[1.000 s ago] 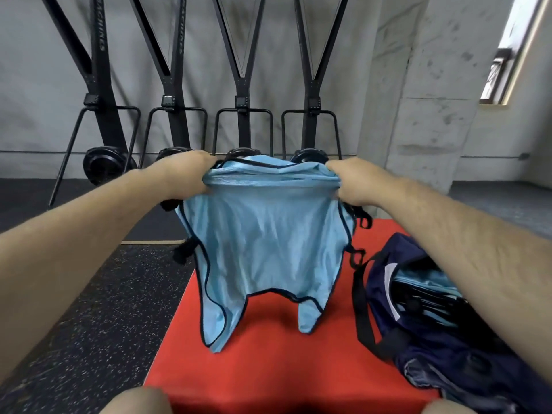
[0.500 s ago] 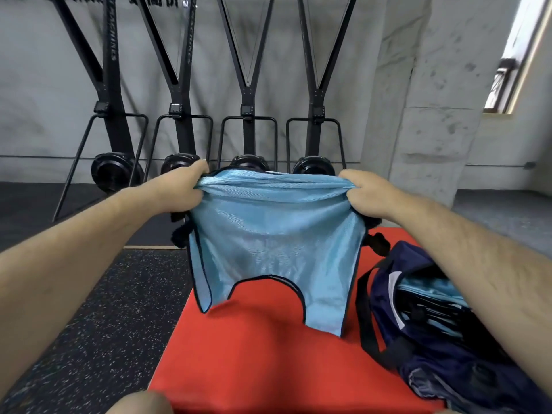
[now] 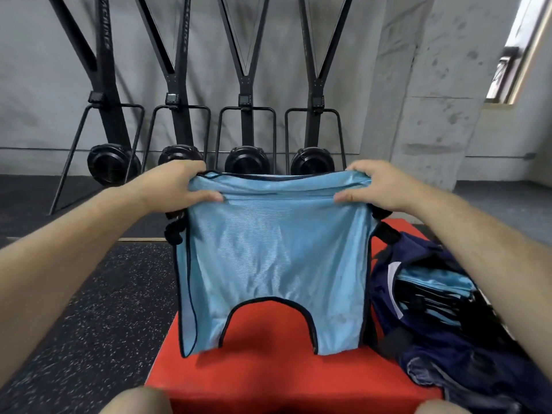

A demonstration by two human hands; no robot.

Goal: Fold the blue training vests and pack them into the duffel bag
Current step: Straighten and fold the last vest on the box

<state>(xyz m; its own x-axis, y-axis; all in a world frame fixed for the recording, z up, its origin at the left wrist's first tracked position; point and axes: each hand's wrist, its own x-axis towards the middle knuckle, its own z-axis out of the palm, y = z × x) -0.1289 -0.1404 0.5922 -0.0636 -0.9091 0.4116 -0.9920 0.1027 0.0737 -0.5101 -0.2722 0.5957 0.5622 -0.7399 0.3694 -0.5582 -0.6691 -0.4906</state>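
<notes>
One blue vest (image 3: pixel 274 264) hangs over the red mat (image 3: pixel 268 380), hiding its far end. The left hand (image 3: pixel 176 189) and the right hand (image 3: pixel 379 189) each pinch a top corner. One open duffel bag (image 3: pixel 442 372) lies on the mat at right, with folded blue cloth (image 3: pixel 433 279) inside. Four black machines (image 3: pixel 246 130) line the wall.

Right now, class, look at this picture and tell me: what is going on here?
A person is holding up a blue training vest, the left hand and right hand each gripping a top corner, so it hangs spread out over the red mat. It is not yet folded. The navy duffel bag lies open on the mat to the right, with blue fabric already inside.
</notes>
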